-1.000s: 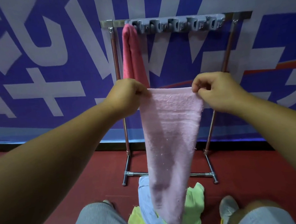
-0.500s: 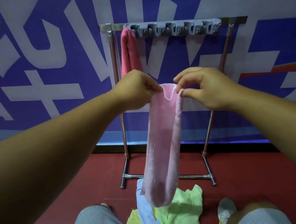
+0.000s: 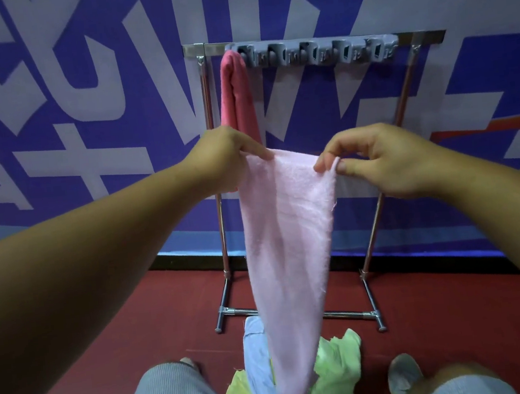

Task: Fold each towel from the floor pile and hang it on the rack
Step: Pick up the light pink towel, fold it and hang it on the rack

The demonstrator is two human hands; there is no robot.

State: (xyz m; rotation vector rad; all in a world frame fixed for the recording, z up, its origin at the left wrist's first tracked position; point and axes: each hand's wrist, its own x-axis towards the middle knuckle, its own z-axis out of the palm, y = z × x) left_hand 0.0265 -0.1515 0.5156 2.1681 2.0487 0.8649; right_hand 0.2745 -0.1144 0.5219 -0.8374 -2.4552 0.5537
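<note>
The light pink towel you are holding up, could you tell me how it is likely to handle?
Probably floppy: the light pink towel sags into a narrow tail below the left hand and right hand. Likely light, since fingertip pinches hold it.

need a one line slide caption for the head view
Both hands, left hand and right hand, pinch a pale pink towel before the rack.

Both arms outstretched, left hand (image 3: 225, 155) and right hand (image 3: 386, 161) each pinching cloth, apart.
</note>
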